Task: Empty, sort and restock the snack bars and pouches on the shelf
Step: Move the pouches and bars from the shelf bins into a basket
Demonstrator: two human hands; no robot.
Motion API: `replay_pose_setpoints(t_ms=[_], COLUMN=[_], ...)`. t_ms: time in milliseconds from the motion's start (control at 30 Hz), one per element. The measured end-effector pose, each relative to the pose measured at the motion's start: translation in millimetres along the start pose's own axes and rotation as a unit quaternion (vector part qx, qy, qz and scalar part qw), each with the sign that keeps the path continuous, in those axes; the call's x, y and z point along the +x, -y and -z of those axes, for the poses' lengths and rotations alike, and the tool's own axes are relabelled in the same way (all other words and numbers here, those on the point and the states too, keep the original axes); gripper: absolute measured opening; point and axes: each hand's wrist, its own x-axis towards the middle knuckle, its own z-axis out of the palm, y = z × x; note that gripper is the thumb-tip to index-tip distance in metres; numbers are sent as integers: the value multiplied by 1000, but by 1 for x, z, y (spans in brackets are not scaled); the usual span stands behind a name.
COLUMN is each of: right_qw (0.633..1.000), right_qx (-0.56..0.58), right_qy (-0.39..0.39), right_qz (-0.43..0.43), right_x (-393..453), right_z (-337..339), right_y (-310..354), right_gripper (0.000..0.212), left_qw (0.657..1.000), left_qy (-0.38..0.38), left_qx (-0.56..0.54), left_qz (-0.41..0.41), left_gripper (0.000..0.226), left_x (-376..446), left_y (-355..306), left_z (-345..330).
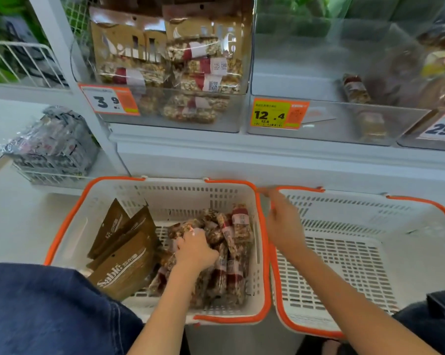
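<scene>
Head view: our left hand point(194, 248) grips snack bars point(226, 242) in the left basket point(70, 216); beside it, our right hand point(283, 221) hangs loosely open. Overfilled, bars may spill.

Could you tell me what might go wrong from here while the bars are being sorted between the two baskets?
The left hand grips a bunch of loose snack bars; lifting several at once could drop some. The brown pouches lean against the bars in the same left basket, so they may slide flat. The right hand is at the rim of the right basket, which could shift.
</scene>
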Motion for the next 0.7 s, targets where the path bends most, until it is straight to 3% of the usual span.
replay_pose_setpoints(t_ms=[67, 133, 200, 267, 333, 400, 500, 533, 600, 700], right_qw=[982, 951, 938, 940, 957, 976, 956, 941, 931, 923], right_qx=[88, 123, 102, 64, 6, -98, -231, -261, -251, -228], right_qy=[-164, -283, -331, -332, -291, -182, 100, 154, 180, 231], right_qz=[-19, -21, 17, 41, 7, -67, -149, -152, -193, -206], right_x=[21, 49, 79, 112, 144, 175, 204, 211, 219, 232], right_z=[45, 90, 133, 172, 209, 236, 244, 241, 234, 226], right_y=[4, 9, 14, 14, 9, -2, -23, -29, -40, -56], right_gripper=[50, 51, 39, 31, 28, 27, 45, 46, 50, 58], left_qw=[991, 959, 917, 868, 821, 798, 825, 842, 855, 847], left_qy=[-89, -178, -256, -307, -350, -359, -276, -241, -189, -139], left_qx=[-84, -171, -189, -194, -179, -143, -82, -44, 61, 228], left_qz=[-60, -143, -240, -340, -415, -462, -486, -481, -479, -460], left_gripper=[47, 36, 27, 22, 20, 20, 27, 32, 46, 68], left_x=[-2, -11, -26, -42, -49, -42, -11, 1, 29, 70], left_y=[-23, -57, -99, -142, -185, -228, -287, -304, -335, -379], left_z=[31, 69, 110, 146, 174, 189, 199, 199, 196, 186])
